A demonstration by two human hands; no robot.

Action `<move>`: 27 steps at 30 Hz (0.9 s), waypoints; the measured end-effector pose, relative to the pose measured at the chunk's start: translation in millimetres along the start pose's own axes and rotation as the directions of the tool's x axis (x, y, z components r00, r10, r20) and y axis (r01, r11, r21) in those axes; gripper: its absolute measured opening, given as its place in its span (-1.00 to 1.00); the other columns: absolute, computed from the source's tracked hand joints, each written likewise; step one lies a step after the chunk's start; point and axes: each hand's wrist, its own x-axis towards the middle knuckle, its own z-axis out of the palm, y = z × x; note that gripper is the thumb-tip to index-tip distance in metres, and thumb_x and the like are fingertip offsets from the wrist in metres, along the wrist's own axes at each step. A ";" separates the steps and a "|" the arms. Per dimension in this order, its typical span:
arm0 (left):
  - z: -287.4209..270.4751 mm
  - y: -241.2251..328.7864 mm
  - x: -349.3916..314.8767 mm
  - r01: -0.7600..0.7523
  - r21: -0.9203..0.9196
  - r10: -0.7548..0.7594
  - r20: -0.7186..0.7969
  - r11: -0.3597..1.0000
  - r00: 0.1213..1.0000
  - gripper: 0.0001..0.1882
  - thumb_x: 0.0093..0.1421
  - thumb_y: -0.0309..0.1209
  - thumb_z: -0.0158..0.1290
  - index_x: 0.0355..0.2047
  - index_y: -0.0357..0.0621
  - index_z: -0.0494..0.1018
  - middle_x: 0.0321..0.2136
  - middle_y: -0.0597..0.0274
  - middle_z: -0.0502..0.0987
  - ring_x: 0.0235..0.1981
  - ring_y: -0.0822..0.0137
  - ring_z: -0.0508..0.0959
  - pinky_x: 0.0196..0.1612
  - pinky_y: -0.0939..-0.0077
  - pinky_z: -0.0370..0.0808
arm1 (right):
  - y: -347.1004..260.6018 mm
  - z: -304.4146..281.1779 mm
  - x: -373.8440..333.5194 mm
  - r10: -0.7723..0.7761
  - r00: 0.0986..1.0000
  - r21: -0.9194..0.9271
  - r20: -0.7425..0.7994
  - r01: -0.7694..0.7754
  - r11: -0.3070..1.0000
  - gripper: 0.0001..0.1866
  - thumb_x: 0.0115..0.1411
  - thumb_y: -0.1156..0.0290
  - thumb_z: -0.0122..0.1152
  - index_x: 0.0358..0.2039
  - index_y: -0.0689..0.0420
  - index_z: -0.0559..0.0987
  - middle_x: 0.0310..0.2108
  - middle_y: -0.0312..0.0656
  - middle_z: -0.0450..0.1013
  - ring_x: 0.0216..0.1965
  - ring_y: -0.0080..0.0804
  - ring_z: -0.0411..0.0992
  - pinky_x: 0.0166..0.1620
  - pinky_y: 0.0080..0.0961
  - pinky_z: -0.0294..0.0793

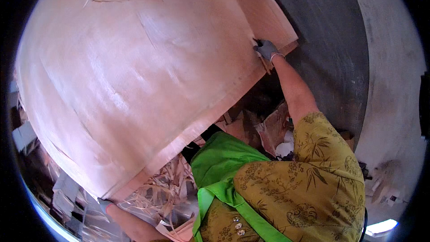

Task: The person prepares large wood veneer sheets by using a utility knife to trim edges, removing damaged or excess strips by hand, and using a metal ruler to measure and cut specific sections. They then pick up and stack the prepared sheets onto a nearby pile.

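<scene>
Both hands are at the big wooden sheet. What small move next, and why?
Probably ease the top sheet slightly rightward: a lower sheet shows past its right edge, while the right hand and left hand are at the stack's near side.

Okay so a grey glove (268,50) is worn on the right grip (266,48), and the left grip (105,205) is gloved in grey too. Right behind the right grip, a thin pale bracelet (278,55) is worn. Further back from it, the upper arm's covered by a short mustard sleeve (319,141). The matching shirt (291,197) is printed with dark leaves and flowers, trimmed with pale buttons (238,226), and partly covered by a bright green apron (224,154).
</scene>
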 end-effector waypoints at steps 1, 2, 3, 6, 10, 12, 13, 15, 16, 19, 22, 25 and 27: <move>5.2 5.4 -10.8 0.023 0.043 -0.021 -0.059 0.999 0.998 -0.41 0.24 -0.01 -0.22 0.04 -0.25 0.38 0.01 0.09 0.43 -0.03 0.15 0.44 0.09 0.28 0.32 | -1.4 -1.9 0.8 -0.012 1.000 -0.013 0.006 0.012 1.000 -0.45 0.10 0.18 0.21 0.06 0.20 0.42 0.00 0.02 0.42 0.04 -0.12 0.38 0.06 -0.37 0.31; 9.3 6.6 -18.9 0.008 0.072 -0.003 -0.074 0.997 0.997 -0.41 0.24 -0.01 -0.22 0.04 -0.25 0.38 0.00 0.10 0.43 -0.04 0.16 0.44 0.09 0.29 0.32 | -0.1 -2.6 0.0 -0.024 1.000 -0.026 0.015 0.024 0.999 -0.45 0.09 0.19 0.23 0.06 0.21 0.42 -0.01 0.01 0.42 0.03 -0.12 0.38 0.05 -0.37 0.32; 5.2 7.6 -20.4 -0.012 0.092 0.018 -0.067 0.996 0.998 -0.41 0.24 -0.02 -0.22 0.04 -0.25 0.38 0.00 0.10 0.43 -0.04 0.16 0.45 0.08 0.29 0.33 | -1.8 -2.9 1.5 -0.015 0.999 -0.020 0.028 0.015 1.000 -0.45 0.08 0.20 0.24 0.05 0.21 0.43 -0.01 0.00 0.43 0.02 -0.14 0.39 0.04 -0.38 0.33; -13.5 4.5 -14.7 -0.054 0.129 0.062 -0.060 0.990 0.996 -0.42 0.24 -0.02 -0.21 0.03 -0.25 0.39 -0.01 0.10 0.44 -0.05 0.17 0.45 0.07 0.30 0.34 | -14.5 -7.2 6.3 -0.023 0.995 -0.007 0.093 0.023 1.000 -0.45 0.06 0.22 0.28 0.03 0.21 0.44 -0.03 -0.04 0.45 -0.02 -0.22 0.42 0.01 -0.39 0.35; -10.6 5.6 -5.9 -0.093 0.164 0.098 -0.021 0.982 0.995 -0.43 0.24 -0.03 -0.21 0.03 -0.24 0.39 -0.03 0.11 0.45 -0.07 0.18 0.47 0.05 0.31 0.35 | -14.6 -19.4 13.2 -0.048 0.981 -0.015 0.188 0.051 0.999 -0.43 0.02 0.21 0.33 0.01 0.21 0.46 -0.05 -0.08 0.47 -0.06 -0.31 0.44 -0.03 -0.41 0.37; -5.6 11.2 -2.6 -0.114 0.184 0.112 0.020 0.976 0.993 -0.43 0.23 -0.03 -0.20 0.03 -0.24 0.40 -0.03 0.12 0.46 -0.08 0.18 0.47 0.05 0.32 0.36 | -1.3 -21.4 20.5 -0.045 0.976 -0.061 0.213 0.059 0.996 -0.42 0.00 0.19 0.34 0.00 0.21 0.47 -0.05 -0.09 0.47 -0.07 -0.31 0.44 -0.04 -0.40 0.38; -1.2 14.1 -0.7 -0.127 0.181 0.121 0.046 0.975 0.992 -0.43 0.23 -0.03 -0.20 0.02 -0.24 0.40 -0.04 0.12 0.46 -0.09 0.18 0.47 0.04 0.32 0.37 | 3.5 -24.1 25.9 -0.040 0.974 -0.097 0.223 0.063 0.993 -0.42 -0.01 0.18 0.35 0.00 0.20 0.47 -0.05 -0.08 0.47 -0.07 -0.29 0.44 -0.04 -0.40 0.38; -14.5 13.6 -1.2 -0.073 0.154 0.064 0.063 0.985 0.996 -0.47 0.24 -0.06 -0.20 -0.01 -0.24 0.41 -0.05 0.12 0.47 -0.10 0.20 0.48 0.02 0.33 0.39 | 0.0 -19.4 40.4 -0.034 0.966 -0.179 0.257 0.082 0.981 -0.43 0.00 0.16 0.33 -0.01 0.19 0.48 -0.04 -0.07 0.47 -0.06 -0.27 0.44 -0.03 -0.38 0.38; -18.7 16.7 -4.8 -0.049 0.139 0.039 0.075 0.989 0.996 -0.48 0.24 -0.08 -0.20 -0.02 -0.25 0.42 -0.06 0.12 0.48 -0.11 0.21 0.49 0.00 0.34 0.40 | -4.0 -19.2 43.3 -0.015 0.963 -0.223 0.268 0.077 0.972 -0.44 0.02 0.15 0.32 -0.02 0.19 0.48 -0.04 -0.06 0.47 -0.05 -0.25 0.43 -0.02 -0.37 0.37; -17.9 1.1 -43.2 -0.245 0.277 0.313 -0.235 0.929 0.920 -0.50 0.24 -0.10 -0.16 -0.02 -0.28 0.38 -0.03 0.08 0.43 -0.06 0.19 0.44 0.04 0.33 0.36 | -33.7 -30.4 13.0 -0.094 0.977 -0.098 0.190 0.114 0.989 -0.49 0.10 0.12 0.21 -0.03 0.22 0.48 -0.02 -0.03 0.45 -0.01 -0.23 0.41 0.01 -0.35 0.36; 79.3 5.0 -146.9 -0.470 0.778 0.870 -0.191 0.417 0.455 -0.39 0.26 -0.08 -0.16 0.10 -0.39 0.19 0.11 -0.05 0.27 0.11 0.09 0.28 0.16 0.29 0.24 | 6.0 -12.0 -41.0 -0.003 0.984 0.191 -0.179 0.038 0.981 -0.49 0.14 0.02 0.09 -0.09 0.21 0.46 -0.14 0.06 0.47 -0.07 0.01 0.42 -0.03 -0.19 0.37; 142.3 -23.6 -270.6 -0.736 0.677 0.943 0.251 -0.011 0.217 -0.26 0.25 -0.13 -0.10 0.23 -0.45 -0.06 0.21 -0.12 0.14 0.25 0.01 0.12 0.29 0.23 0.06 | 8.3 12.4 -85.3 0.010 0.964 -0.006 -0.265 -0.012 1.000 -0.50 0.14 0.09 0.13 -0.05 0.19 0.36 -0.10 0.14 0.40 -0.08 0.18 0.35 -0.08 -0.11 0.37; 175.2 -52.0 -318.5 -0.743 0.643 0.716 0.606 -0.184 0.347 -0.33 0.22 -0.12 -0.11 0.23 -0.25 0.06 0.27 -0.13 0.00 0.29 -0.02 0.02 0.30 0.13 -0.09 | 51.2 38.2 -95.3 -0.138 0.903 -0.104 -0.406 0.104 0.989 -0.55 0.09 0.18 0.17 -0.05 0.10 0.37 -0.16 0.12 0.42 -0.15 0.17 0.37 -0.16 -0.03 0.39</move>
